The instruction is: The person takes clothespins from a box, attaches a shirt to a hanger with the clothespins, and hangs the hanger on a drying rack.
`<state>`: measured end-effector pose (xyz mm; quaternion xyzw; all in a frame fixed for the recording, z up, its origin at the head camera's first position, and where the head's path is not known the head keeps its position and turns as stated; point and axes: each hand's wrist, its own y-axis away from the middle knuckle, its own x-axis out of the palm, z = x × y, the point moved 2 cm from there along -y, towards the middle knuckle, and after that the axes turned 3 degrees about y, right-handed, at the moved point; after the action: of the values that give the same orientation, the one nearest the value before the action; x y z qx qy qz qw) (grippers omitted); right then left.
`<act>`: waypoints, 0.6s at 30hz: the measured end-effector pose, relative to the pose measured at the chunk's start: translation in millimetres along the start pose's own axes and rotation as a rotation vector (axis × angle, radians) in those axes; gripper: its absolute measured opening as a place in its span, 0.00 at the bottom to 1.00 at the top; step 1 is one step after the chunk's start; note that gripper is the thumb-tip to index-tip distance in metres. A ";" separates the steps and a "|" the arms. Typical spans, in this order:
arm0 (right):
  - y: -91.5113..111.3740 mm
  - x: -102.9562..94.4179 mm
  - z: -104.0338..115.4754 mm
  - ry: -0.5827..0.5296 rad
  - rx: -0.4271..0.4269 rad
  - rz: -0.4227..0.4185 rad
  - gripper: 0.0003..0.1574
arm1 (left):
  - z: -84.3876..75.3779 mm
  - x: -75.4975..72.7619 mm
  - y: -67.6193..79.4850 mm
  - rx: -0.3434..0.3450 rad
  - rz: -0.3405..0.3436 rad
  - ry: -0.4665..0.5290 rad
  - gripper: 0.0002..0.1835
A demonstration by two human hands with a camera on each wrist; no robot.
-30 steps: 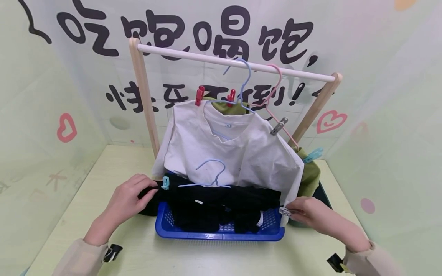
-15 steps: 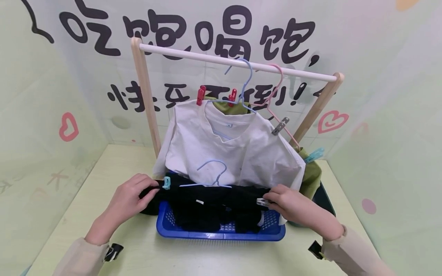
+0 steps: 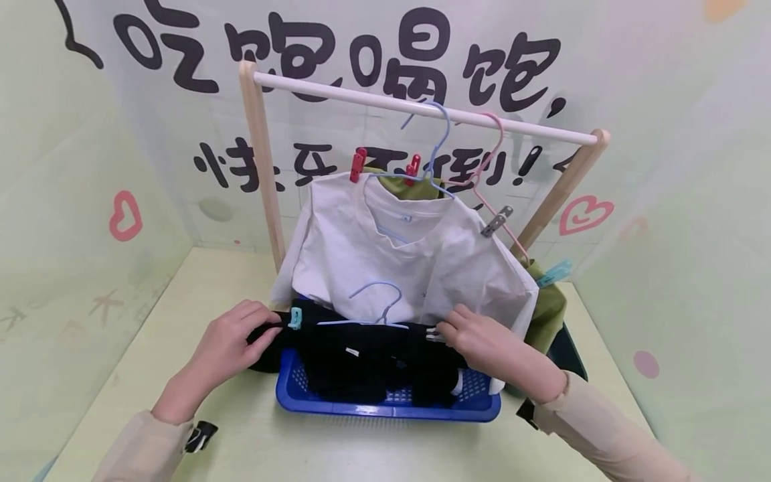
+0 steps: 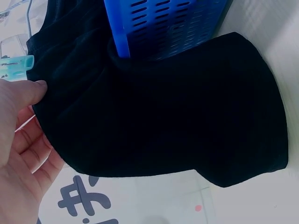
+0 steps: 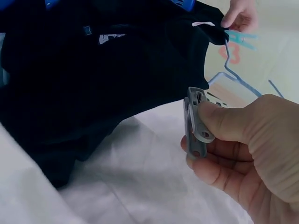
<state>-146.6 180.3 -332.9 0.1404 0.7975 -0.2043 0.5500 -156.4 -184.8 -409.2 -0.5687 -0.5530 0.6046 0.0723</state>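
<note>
A black garment [image 3: 373, 365] with a small white label is spread over a blue basket, its upper edge along a light blue hanger [image 3: 395, 294]. My left hand [image 3: 225, 341] pinches the garment's left edge between thumb and fingers. Right beside that thumb, a teal clothespin [image 3: 295, 318] sits on the cloth. With thumb and fingers, my right hand [image 3: 490, 345] holds a grey clothespin [image 5: 197, 123] by its handles. In the right wrist view its tip is at the garment's edge, close to the hanger; whether it bites the cloth cannot be told.
Behind stands a wooden rack with a white rod [image 3: 361, 98]. A white shirt [image 3: 385, 274] hangs there on a blue hanger, before a green garment [image 3: 549, 314] on a pink one. Several clothespins are on them. The blue basket [image 3: 385, 411] sits under the black garment, a dark container [image 3: 569, 358] behind right.
My right hand has moved leftward along the garment's upper edge with the grey clothespin, from the far right end to near the hanger. My left hand keeps its hold.
</note>
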 end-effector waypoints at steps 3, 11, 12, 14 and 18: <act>-5.3 0.3 0.6 0.028 -0.021 0.021 0.08 | -0.3 0.1 -0.7 0.005 -0.002 0.005 0.23; -16.2 0.5 2.0 0.116 -0.045 0.100 0.07 | -2.5 -0.5 -1.1 0.028 -0.008 0.023 0.21; -17.2 1.1 2.3 0.123 -0.050 0.103 0.06 | -3.0 -0.7 -1.2 0.031 -0.010 0.024 0.21; -19.2 2.1 3.2 0.138 -0.061 0.106 0.05 | -3.6 -0.9 -1.2 0.033 -0.010 0.024 0.22; -22.3 4.4 5.5 0.155 -0.082 0.126 0.04 | -3.1 -0.9 -0.9 0.016 0.011 0.021 0.22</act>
<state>-153.7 158.1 -334.9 0.1829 0.8349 -0.1253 0.5037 -154.1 -183.3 -407.2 -0.5776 -0.5442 0.6032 0.0796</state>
